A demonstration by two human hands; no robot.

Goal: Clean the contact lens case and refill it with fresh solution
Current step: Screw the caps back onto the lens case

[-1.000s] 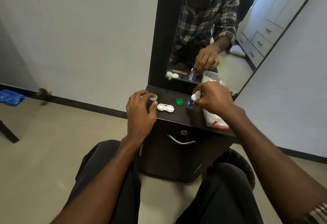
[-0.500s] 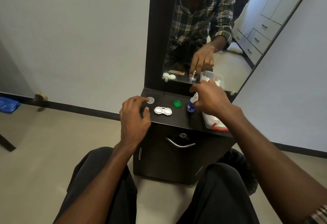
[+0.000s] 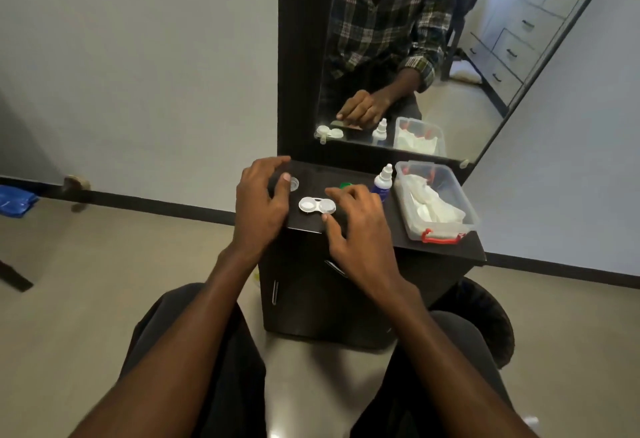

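Note:
The white twin-well lens case [image 3: 317,205] lies uncapped on the dark cabinet top [image 3: 381,230]. My left hand [image 3: 263,202] rests to its left with fingers spread, its thumb tip beside a clear cap [image 3: 293,183]. From the right, my right hand [image 3: 356,223] reaches the case with loose fingers. Its forefinger is behind the right well and its thumb in front; I cannot tell if they touch it. A green cap [image 3: 345,185] peeks out behind the right fingers. The white and blue solution bottle [image 3: 383,179] stands upright, free of both hands.
A clear plastic box [image 3: 465,226] with a red latch holds white tissue at the right of the cabinet top. A mirror [image 3: 398,57] rises directly behind. The cabinet's front edge is just under my hands, with my knees below.
My right hand has let go of the solution bottle and moved left to the lens case. The bottle now stands alone. My left hand stays by the clear cap.

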